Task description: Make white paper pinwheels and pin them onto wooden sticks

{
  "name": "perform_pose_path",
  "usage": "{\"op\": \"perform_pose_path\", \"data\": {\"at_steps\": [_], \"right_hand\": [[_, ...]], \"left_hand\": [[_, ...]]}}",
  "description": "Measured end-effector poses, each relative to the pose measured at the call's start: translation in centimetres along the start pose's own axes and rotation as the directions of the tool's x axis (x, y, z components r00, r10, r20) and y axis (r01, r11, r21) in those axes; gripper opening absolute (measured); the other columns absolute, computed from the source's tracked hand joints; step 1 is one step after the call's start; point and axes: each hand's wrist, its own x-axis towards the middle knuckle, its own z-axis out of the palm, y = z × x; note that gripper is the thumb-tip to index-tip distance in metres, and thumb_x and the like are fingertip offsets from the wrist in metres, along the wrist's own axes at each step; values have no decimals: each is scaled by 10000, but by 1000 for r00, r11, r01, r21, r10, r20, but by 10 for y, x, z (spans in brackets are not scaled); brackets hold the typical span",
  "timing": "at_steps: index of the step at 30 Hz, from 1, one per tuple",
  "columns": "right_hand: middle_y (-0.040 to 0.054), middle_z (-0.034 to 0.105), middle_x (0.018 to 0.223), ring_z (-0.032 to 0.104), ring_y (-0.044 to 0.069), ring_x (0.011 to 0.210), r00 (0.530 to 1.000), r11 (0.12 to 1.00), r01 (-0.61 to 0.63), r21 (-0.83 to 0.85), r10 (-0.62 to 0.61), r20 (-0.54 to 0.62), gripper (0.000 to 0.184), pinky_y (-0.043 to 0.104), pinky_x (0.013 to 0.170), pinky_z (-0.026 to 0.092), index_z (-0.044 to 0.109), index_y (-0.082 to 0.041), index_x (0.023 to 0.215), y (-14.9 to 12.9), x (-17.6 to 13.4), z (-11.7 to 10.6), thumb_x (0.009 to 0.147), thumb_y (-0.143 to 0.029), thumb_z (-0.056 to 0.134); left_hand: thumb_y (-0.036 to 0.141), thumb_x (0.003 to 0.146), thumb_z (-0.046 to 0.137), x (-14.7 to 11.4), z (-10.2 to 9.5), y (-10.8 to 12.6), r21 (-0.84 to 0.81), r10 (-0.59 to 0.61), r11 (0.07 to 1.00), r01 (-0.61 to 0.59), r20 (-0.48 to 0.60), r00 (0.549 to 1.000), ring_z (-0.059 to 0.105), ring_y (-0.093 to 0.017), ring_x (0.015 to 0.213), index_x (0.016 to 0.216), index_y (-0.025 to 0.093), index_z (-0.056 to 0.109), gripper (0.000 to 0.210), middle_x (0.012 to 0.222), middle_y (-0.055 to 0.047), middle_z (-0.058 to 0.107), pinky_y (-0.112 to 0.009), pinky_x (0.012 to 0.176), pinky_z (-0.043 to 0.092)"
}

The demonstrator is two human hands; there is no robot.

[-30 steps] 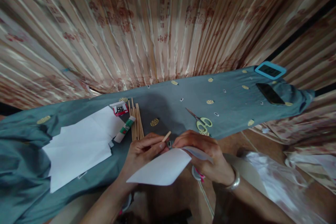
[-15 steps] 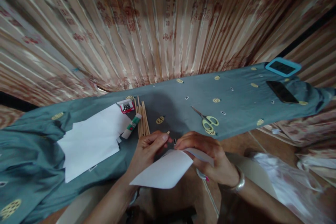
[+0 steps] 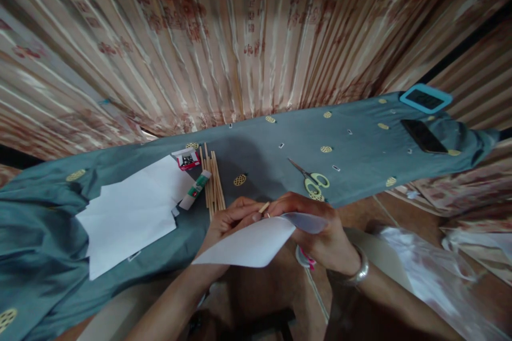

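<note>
My left hand (image 3: 228,221) is closed around a thin wooden stick (image 3: 264,207), whose pale end pokes up between the fingertips. In my right hand (image 3: 314,229) is a white sheet of paper (image 3: 250,246), bent into curved flaps. A tiny bright sliver shows at the paper's upper edge between the hands; it is too small to name. The fingertips of both hands meet, or nearly meet, at the stick's end. The rest of the stick is hidden behind the left hand and the paper.
On the blue-green cloth (image 3: 264,149) lie stacked white paper (image 3: 136,213), a small red-and-white box (image 3: 187,160) with dark bits, a green-and-white tube (image 3: 196,190), several wooden sticks (image 3: 215,186), scissors (image 3: 314,181), a phone (image 3: 424,136) and a blue-framed device (image 3: 426,98).
My left hand has brought the stick rightward and closer to my right hand, its end now by the paper's upper edge. The paper has tilted up slightly. The whole view has shifted a little.
</note>
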Motion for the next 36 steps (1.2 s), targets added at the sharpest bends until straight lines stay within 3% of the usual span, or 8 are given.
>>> {"op": "perform_pose_path", "data": {"at_steps": [14,36], "right_hand": [[41,723,873,688,180,832,996,997,82,-12,-82,-44,124,305,745,555,656,-221,926,-2,-1,-1,859,-139,592],[46,722,840,690,154,787,993,993,105,-49,-108,-56,107,276,707,565,660,-193,899,-6,1,-1,861,-138,577]], "left_hand": [[394,692,759,-5,0,2,60,17,998,-16,-13,1000,562,-153,722,867,254,794,227,758,-48,637,-250,627,439],[348,718,724,-9,-1,2,125,8,992,-8,-4,1000,564,-145,688,859,263,794,179,766,-41,642,-253,615,459]]}}
